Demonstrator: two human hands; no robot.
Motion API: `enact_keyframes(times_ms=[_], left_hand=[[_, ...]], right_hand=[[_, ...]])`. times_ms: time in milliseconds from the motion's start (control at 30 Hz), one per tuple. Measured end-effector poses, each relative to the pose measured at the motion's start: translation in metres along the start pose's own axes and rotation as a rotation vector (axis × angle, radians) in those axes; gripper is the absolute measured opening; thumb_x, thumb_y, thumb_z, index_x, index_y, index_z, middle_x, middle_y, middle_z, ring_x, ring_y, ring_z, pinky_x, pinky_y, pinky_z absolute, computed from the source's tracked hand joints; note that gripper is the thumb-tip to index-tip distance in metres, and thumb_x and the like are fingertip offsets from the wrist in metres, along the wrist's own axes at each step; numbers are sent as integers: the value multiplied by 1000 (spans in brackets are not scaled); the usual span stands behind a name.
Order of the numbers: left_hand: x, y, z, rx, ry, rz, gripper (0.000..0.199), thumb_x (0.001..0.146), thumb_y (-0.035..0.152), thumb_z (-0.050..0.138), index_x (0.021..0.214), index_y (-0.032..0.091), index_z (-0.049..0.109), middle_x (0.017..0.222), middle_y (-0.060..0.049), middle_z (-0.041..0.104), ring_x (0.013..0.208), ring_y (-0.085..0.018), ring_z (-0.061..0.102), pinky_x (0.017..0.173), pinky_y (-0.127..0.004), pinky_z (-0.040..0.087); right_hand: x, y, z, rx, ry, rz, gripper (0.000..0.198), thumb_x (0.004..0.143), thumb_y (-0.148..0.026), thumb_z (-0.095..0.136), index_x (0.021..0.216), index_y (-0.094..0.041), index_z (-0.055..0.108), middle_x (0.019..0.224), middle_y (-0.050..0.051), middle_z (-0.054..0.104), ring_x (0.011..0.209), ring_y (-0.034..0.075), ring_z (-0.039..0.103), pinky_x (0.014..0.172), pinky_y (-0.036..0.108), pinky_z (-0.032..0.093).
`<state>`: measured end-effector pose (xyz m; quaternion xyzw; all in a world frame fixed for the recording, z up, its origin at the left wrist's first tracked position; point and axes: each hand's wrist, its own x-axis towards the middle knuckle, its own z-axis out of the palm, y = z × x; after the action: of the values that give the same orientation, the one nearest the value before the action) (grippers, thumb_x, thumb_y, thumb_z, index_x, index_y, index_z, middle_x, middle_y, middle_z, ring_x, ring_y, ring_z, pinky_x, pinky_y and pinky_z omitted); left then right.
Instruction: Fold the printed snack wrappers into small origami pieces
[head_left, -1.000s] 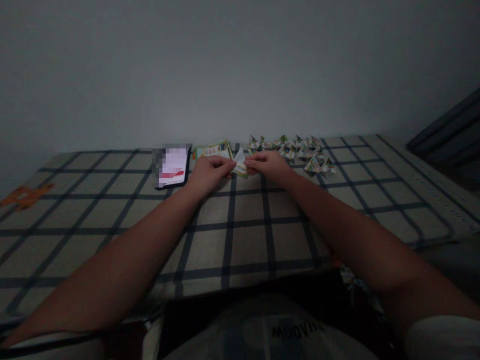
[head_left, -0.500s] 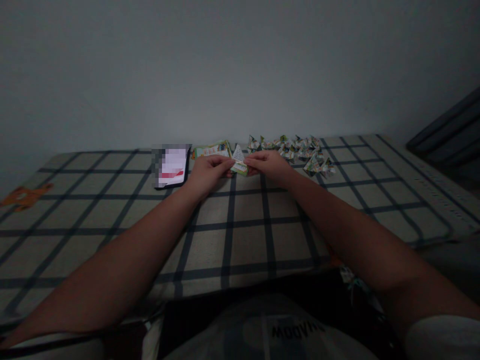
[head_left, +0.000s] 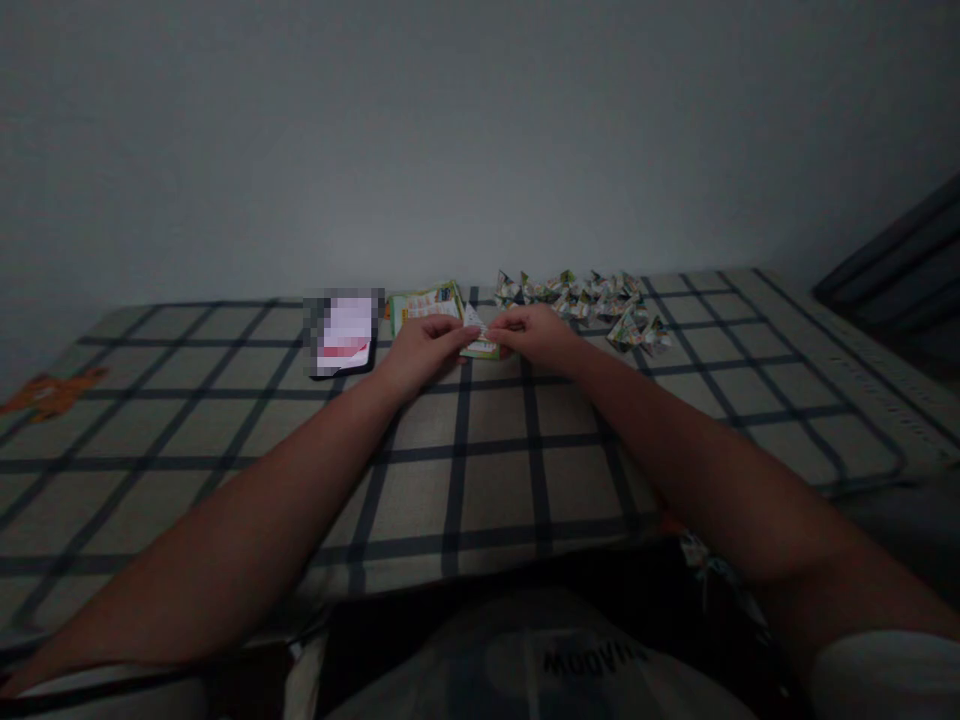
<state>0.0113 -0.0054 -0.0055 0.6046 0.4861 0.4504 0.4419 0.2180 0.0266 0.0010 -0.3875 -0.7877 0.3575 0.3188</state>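
Note:
A small folded piece of printed paper (head_left: 481,348), white and green with a pointed top, is pinched between my two hands. My left hand (head_left: 429,345) grips its left side with thumb and fingers. On the other side, my right hand (head_left: 536,333) has its fingertips closed on the paper's right edge. Behind my left hand lies a stack of printed paper sheets (head_left: 424,302) with green borders. Several folded paper pieces (head_left: 592,295) with pointed corners sit in a group beyond and right of my right hand.
A smartphone (head_left: 346,335) with a lit, partly blurred screen lies left of the paper stack. The checked tablecloth (head_left: 487,480) covers the table, which meets a plain wall (head_left: 480,150). An orange shape (head_left: 56,393) is at far left. Dark slatted furniture (head_left: 900,270) stands at right.
The paper's pointed top has dropped a little lower between my hands. My left hand has shifted slightly right and toward me; both hands still hold the paper.

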Motion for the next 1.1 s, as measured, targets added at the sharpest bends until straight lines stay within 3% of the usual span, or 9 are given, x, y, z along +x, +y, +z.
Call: enact_keyframes(times_ms=[133,300,567,767,900,967,1100], left_hand=[[-1,1,-2,89,-4,66,39,77,51,77,62,18,62,53,4,46,48,-8,38,45,-23,27],[3,-1,-7,104,31,141,41,77,51,76,60,17,61,59,1,51,55,-11,44,50,-24,31],[-1,0,0,16,20,-3,40,73,50,77,61,21,52,52,5,43,46,-9,35,45,-25,20],[-2,4,-2,120,58,130,50,74,55,77,53,20,48,54,4,39,52,-11,33,51,-27,23],[-5,8,-3,152,22,171,50,76,55,76,52,20,50,55,3,39,55,-12,35,54,-28,24],[-6,8,-2,141,18,156,49,75,55,77,52,20,51,55,3,39,54,-11,33,53,-28,24],[-3,1,1,21,23,84,49,76,57,77,53,20,55,52,3,41,50,-11,35,51,-27,27]], right_hand=[[-1,1,1,38,-13,-15,29,86,-41,67,81,-12,74,67,2,70,65,13,62,62,24,44],[-1,1,2,115,-21,-13,31,84,-43,68,85,-13,75,70,3,72,67,13,65,64,24,47],[-4,-4,1,45,-54,-8,21,82,-34,68,77,-14,73,67,2,72,63,12,64,61,23,46],[-7,-9,5,53,-27,12,18,80,-32,67,76,-15,70,66,1,70,61,12,61,58,22,43],[-8,-9,5,35,-91,-27,31,87,-45,63,75,-16,66,64,0,66,59,11,56,58,23,39],[-8,-8,5,3,-111,-62,38,89,-50,60,71,-17,63,62,-1,63,58,11,53,58,24,37],[-8,-8,4,-54,-105,-94,36,89,-44,58,65,-18,55,59,-2,57,57,10,48,58,24,34]])
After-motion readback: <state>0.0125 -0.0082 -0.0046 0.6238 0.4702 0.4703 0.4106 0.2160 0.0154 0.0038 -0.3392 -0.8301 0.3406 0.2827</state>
